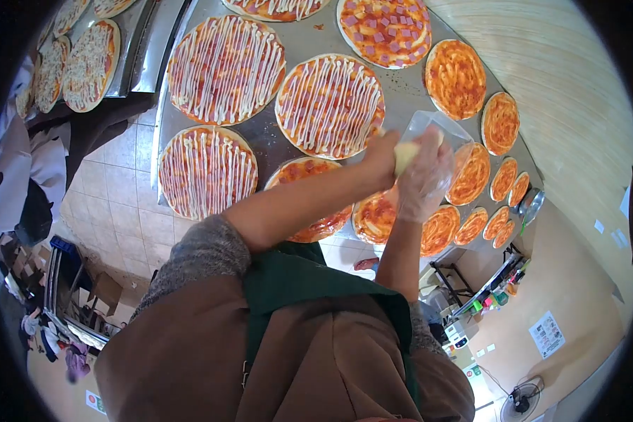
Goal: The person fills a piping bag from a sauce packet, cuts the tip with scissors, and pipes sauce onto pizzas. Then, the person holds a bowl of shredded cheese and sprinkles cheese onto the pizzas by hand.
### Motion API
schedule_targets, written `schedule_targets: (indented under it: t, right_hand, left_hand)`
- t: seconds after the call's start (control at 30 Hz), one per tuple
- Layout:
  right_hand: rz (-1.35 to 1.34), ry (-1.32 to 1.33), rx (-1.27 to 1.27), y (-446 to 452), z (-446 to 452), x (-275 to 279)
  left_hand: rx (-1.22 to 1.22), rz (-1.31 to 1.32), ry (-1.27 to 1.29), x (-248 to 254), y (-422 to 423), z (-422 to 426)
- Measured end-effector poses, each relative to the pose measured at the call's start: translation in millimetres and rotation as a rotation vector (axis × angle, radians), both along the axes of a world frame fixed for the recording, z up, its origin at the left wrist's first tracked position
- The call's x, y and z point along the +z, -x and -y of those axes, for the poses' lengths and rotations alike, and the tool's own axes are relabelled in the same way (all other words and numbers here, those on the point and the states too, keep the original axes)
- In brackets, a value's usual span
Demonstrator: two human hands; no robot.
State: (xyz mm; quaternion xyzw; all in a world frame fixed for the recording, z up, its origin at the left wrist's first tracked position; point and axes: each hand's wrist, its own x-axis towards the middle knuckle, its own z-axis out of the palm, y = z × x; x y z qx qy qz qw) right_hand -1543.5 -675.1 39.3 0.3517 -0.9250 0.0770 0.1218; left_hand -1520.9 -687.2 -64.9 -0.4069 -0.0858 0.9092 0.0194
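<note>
A clear plastic piping bag [406, 156] with pale yellowish filling is between my hands, its loose plastic end spread above them. My left hand [382, 156], bare, is closed around the bag's left end, close to the edge of a pizza striped with white sauce [330, 105]. In a clear plastic glove, my right hand [429, 172] is wrapped around the fuller part of the bag. The bag's tip is hidden by my left hand. Below my left forearm lies a pizza with red sauce and toppings [306, 171], partly covered by the arm.
The metal table [266, 133] also holds striped pizzas [226, 69] at left, a pizza with pink cubes [385, 32] at the back and several sauced bases [456, 79] at right. A metal pan [532, 204] sits at the far right. Someone in white clothing [28, 162] stands at left.
</note>
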Motion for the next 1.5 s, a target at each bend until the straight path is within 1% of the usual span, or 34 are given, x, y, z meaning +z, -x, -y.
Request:
schedule_targets:
  t: [0.1, 0.2, 0.3, 0.4, 0.5, 0.6, 0.7, 0.8, 0.83, 0.9, 0.93, 0.97, 1.07, 1.17, 1.23, 1.27, 1.3, 1.4, 1.5]
  right_hand:
    - [0.769, 0.664, -0.426, 17, 18, 3]
    - [0.076, -0.073, -0.033, 3, -5, -1]
    - [1.08, 0.9, -0.738, -29, -1, 17]
    - [0.136, 0.003, -0.091, -10, -12, 3]
    - [0.94, 0.844, -0.565, 3, 16, 16]
    - [0.427, 0.367, -0.293, -8, 6, 12]
    - [0.82, 0.845, -0.621, -31, -8, 7]
    - [0.861, 1.146, -0.686, -36, 6, 4]
    - [0.855, 1.182, -0.665, -33, 19, 9]
    - [0.85, 1.232, -0.543, -11, 37, 5]
    - [0.847, 1.253, -0.486, -1, 51, 5]
    - [0.732, 1.127, -0.361, 11, 63, 10]
    - [0.773, 1.202, -0.235, 48, 108, 11]
    - [0.742, 1.168, -0.229, 69, 155, 26]
    - [0.41, 1.027, -0.079, 100, 176, -4]
    - [0.58, 1.062, -0.149, 109, 177, -13]
    - [0.742, 1.093, -0.231, 112, 184, -9]
    - [0.464, 0.817, -0.24, 118, 179, -30]
    - [0.517, 0.752, -0.223, 81, 165, -10]
  left_hand:
    - [-0.052, -0.012, 0.011, 14, 28, 30]
    - [-0.018, 0.007, 0.033, -1, 8, -1]
    - [-0.083, 0.053, -0.075, 15, -27, -9]
    - [-0.018, 0.057, 0.012, 1, -6, -13]
    - [-0.1, 0.007, 0.008, 11, 18, 14]
    - [-0.064, 0.063, 0.053, 5, 2, -3]
    - [-0.032, 0.159, -0.051, 9, -31, -14]
    - [-0.057, 0.126, -0.204, 52, -30, 23]
    - [-0.047, 0.041, -0.163, 49, -26, 30]
    - [0.003, -0.048, -0.057, 50, -5, 54]
    - [0.027, -0.088, -0.008, 50, 5, 68]
    - [0.037, -0.056, 0.046, 50, 18, 82]
    - [0.095, -0.152, 0.125, 58, 56, 135]
    - [0.272, -0.238, 0.103, 28, 108, 168]
    - [0.242, -0.282, 0.155, 2, 137, 192]
    - [0.227, -0.303, 0.178, -9, 146, 198]
    - [0.23, -0.227, 0.187, 9, 140, 206]
    - [0.188, -0.283, 0.161, -17, 136, 203]
    - [0.213, -0.196, 0.223, 4, 95, 182]
